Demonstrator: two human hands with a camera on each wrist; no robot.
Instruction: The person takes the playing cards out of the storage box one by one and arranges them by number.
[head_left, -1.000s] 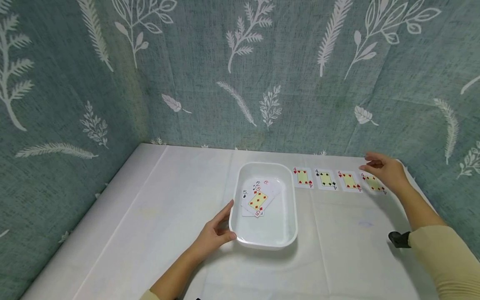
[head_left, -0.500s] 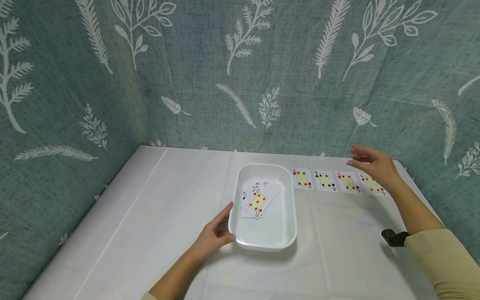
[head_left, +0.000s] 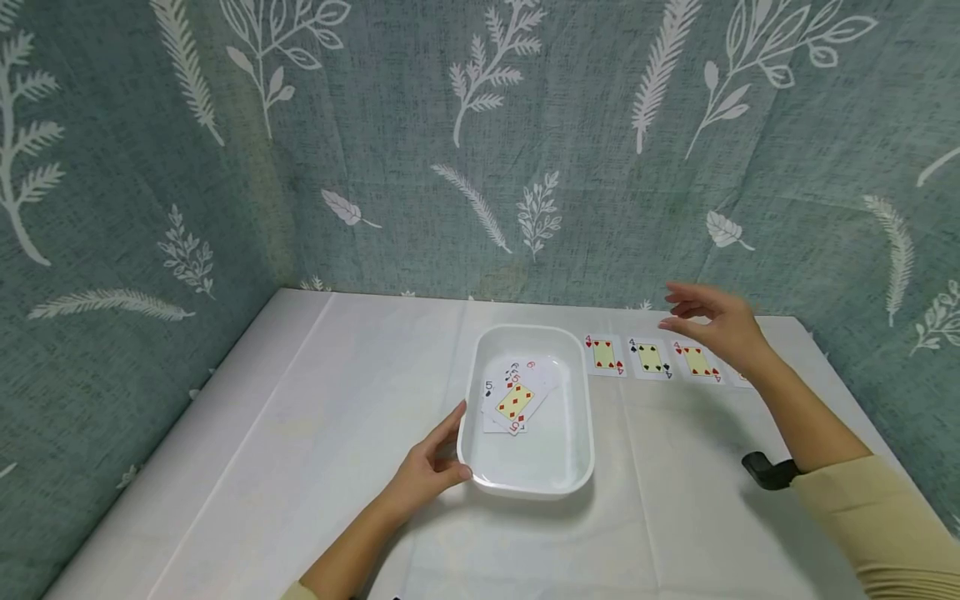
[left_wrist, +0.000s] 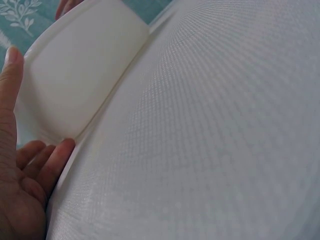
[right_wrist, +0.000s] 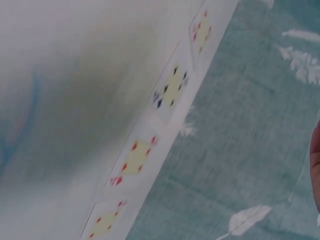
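A white plastic tray (head_left: 527, 467) stands on the table in the head view, holding several loose playing cards with a five of diamonds (head_left: 515, 402) uppermost. At its near left corner, my left hand (head_left: 420, 482) holds it between thumb and fingers. The left wrist view shows that thumb (left_wrist: 11, 82) beside the tray's wall (left_wrist: 75, 70). Right of the tray runs a row of face-up fours: a red one (head_left: 604, 357), a black one (head_left: 650, 359) and more red ones, the last partly hidden. Over this row hovers my right hand (head_left: 716, 325), fingers loosely curved around nothing.
White cloth (head_left: 315, 417) covers the table. A teal fabric wall with white leaf prints (head_left: 405, 167) rises behind it and along both sides. A black strap piece (head_left: 768, 472) juts from the right wrist.
My right hand has moved left along the row of cards, from over the far right four towards the middle. The left hand and tray have stayed in place.
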